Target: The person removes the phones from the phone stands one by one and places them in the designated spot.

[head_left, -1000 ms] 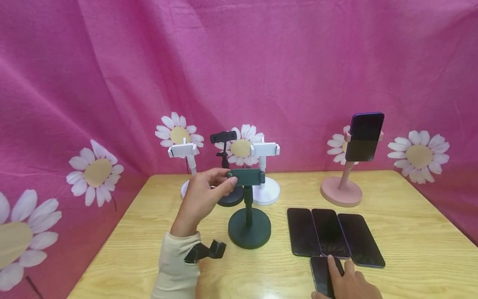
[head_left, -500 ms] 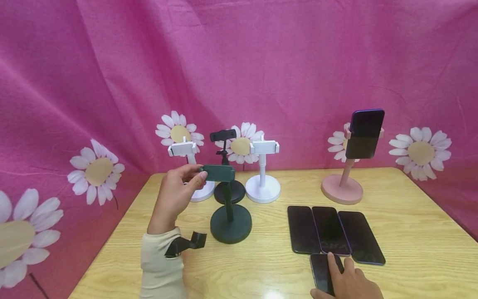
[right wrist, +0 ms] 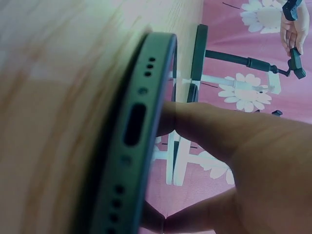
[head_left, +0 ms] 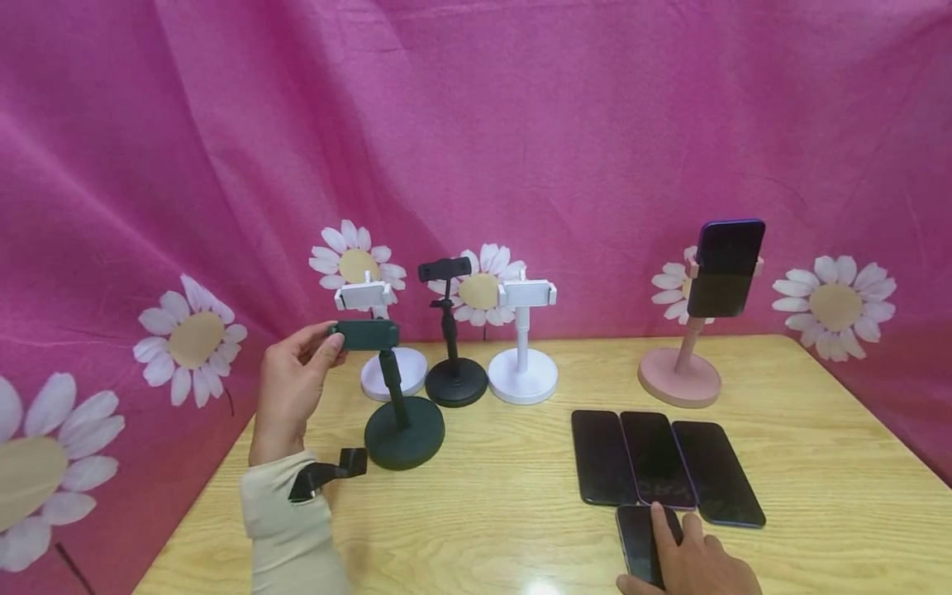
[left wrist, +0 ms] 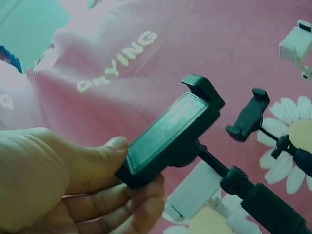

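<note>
My left hand (head_left: 293,388) pinches the left end of the clamp of a dark green phone stand (head_left: 404,432), thumb in front and fingers behind. The post slants left in the head view. In the left wrist view the green clamp (left wrist: 168,131) fills the middle, its far hook pointing up. My right hand (head_left: 699,558) rests on a dark phone (head_left: 638,537) at the front right, index finger lying straight on the screen and thumb near its left edge. The right wrist view shows this phone's end with the charging port (right wrist: 135,124). Some right fingers are hidden.
Behind the green stand are a white stand (head_left: 394,373), a black stand (head_left: 455,382) and another white stand (head_left: 523,376). Farther right, a pink stand (head_left: 680,376) holds a phone (head_left: 725,268) upright. Three dark phones (head_left: 658,459) lie side by side on the wooden table (head_left: 476,512).
My left hand has moved the green stand leftward, uncovering the black stand and right white stand while overlapping the left one. My right hand and its phone have stayed in place.
</note>
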Tool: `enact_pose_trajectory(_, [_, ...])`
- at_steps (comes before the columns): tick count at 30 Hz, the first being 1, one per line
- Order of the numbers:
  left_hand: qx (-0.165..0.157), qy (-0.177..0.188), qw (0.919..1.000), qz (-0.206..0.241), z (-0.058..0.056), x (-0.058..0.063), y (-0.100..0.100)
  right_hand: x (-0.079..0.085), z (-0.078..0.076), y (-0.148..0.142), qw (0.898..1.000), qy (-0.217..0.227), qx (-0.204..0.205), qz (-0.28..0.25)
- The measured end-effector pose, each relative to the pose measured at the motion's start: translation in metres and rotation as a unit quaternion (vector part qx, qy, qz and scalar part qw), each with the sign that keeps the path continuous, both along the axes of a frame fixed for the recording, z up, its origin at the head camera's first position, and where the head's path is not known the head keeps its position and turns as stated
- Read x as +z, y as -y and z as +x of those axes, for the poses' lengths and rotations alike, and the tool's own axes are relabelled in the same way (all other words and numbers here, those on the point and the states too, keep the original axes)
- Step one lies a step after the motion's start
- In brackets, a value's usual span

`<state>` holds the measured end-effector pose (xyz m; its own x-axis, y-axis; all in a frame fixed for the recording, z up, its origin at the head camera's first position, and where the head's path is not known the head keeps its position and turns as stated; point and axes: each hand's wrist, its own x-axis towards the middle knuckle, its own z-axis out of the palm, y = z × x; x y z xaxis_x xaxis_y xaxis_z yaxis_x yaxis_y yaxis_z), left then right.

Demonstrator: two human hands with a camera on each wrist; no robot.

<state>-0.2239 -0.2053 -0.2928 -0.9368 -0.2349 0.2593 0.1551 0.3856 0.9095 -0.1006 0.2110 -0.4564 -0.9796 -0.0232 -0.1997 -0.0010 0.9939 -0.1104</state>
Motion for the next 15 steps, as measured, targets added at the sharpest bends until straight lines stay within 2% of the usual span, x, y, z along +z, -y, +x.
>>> enact_pose_trajectory(9, [0.019, -0.047, 0.998, 0.037, -0.009, -0.01, 0.009, -0.001, 0.0, 0.003, 1.0, -0.005, -0.004, 0.008])
enact_pose_trajectory(15, [0.02, -0.049, 0.9975, 0.046, -0.011, -0.011, 0.012, -0.004, -0.001, 0.003, 1.0, -0.012, 0.0, 0.018])
